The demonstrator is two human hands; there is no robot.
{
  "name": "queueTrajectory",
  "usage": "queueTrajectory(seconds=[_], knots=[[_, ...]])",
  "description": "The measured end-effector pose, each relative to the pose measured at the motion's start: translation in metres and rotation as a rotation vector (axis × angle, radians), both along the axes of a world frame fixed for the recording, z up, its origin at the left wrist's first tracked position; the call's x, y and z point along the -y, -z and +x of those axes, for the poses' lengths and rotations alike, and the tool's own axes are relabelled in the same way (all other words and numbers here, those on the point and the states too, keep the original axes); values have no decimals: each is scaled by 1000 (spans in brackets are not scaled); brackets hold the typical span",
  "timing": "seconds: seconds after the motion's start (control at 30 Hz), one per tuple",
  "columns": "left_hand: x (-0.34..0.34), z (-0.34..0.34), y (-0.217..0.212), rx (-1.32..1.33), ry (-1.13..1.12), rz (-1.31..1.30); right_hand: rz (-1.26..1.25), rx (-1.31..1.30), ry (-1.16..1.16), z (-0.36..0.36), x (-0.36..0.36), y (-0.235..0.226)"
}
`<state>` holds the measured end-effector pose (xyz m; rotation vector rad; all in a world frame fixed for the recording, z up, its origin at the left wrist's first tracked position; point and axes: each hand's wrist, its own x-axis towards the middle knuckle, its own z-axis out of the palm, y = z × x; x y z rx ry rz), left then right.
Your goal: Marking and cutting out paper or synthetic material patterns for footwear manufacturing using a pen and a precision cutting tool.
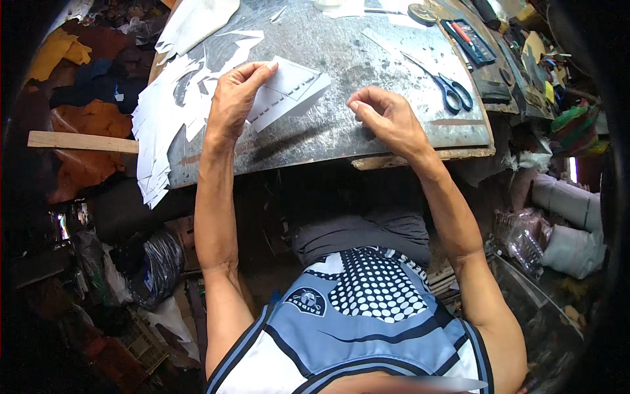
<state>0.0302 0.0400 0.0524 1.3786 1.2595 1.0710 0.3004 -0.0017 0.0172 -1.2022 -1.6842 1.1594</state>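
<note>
Fingers of the left hand (233,93) gripping: thumb on the upper face of a white paper piece, remaining fingers mostly hidden beneath. Fingers of the right hand (392,119) loosely curled over the table's near half, nothing visible in them; whether thumb and index tips meet, cannot tell.

Largest first. Metal-topped table (387,73), scuffed and spotted. Heap of white paper offcuts (156,134) along the table's left side, some overhanging its edge. White paper piece (289,90) over the table's near half, left of its middle, apparently raised off the surface, a row of dark marks along one side. Blue-handled scissors (454,93) lying toward the table's right side. Blue tool tray (474,44) by the table's far right corner.

Handling estimate: paper light, thin, moderately stiff, likely to crease or bend under pressure, little slip expected. Best hold: flat pinch near an edge, opposite side supported.
</note>
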Motion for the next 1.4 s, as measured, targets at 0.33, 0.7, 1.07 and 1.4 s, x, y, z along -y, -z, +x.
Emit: queueTrajectory(seconds=[0.33,0.7,1.07,1.4], knots=[[-13,1,4,176,32,-96,10,-336,-13,-21,-28,-8],[2,8,8,198,88,-130,-98,-448,-45,-20,-44,-5],[11,33,1,-542,-168,894,-257,-509,-18,-19,-34,-1],[23,38,15,-1005,-163,1194,-395,-844,-70,-17,-32,-13]])
